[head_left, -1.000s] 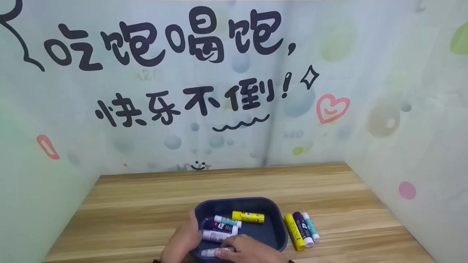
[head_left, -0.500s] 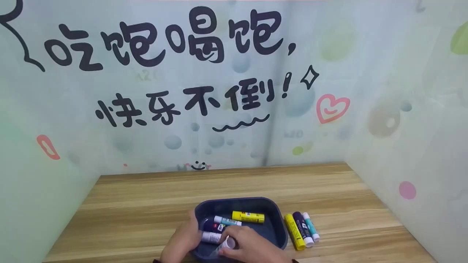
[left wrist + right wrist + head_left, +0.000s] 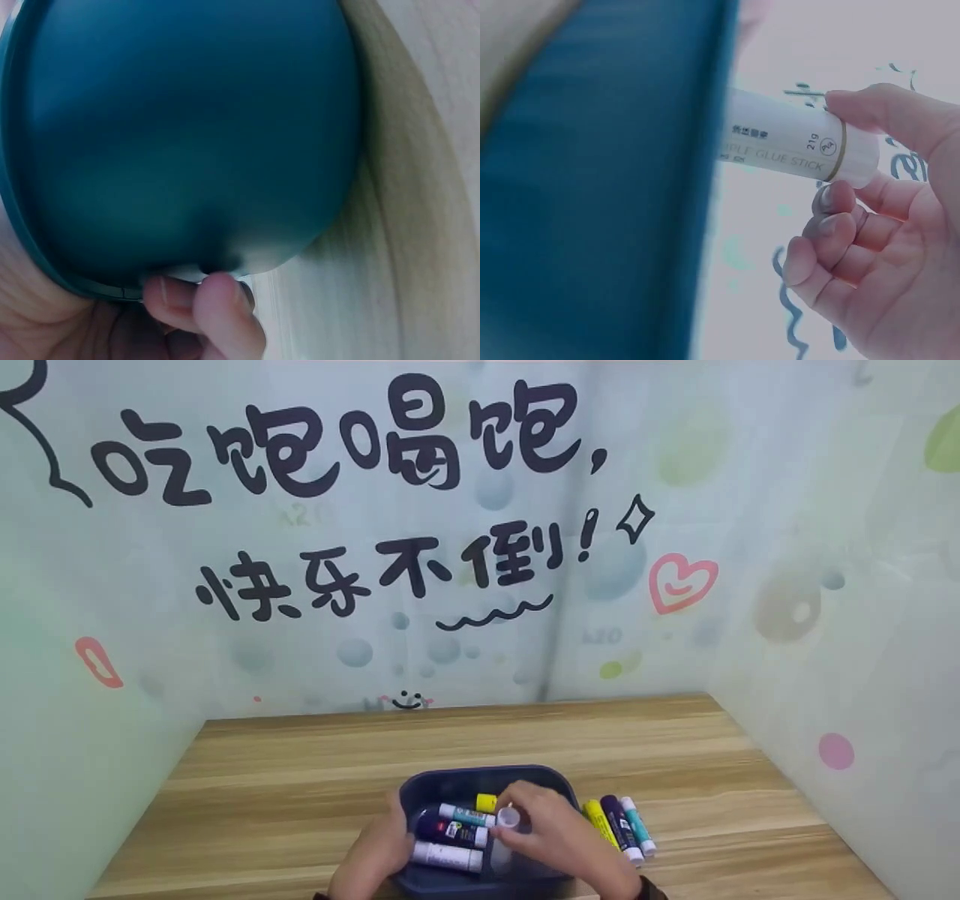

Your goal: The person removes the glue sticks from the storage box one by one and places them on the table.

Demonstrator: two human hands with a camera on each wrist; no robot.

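Right hand (image 3: 559, 832) pinches a white glue stick (image 3: 799, 142) above the dark blue tray (image 3: 480, 777). Left hand (image 3: 375, 851) grips the tray's left rim, fingers curled underneath.

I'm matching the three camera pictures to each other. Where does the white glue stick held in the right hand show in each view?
Head: white glue stick, lower centre, held over the tray.
Left wrist: not in it.
Right wrist: centre right, pinched by the right hand.
Shared landmark: dark blue tray.
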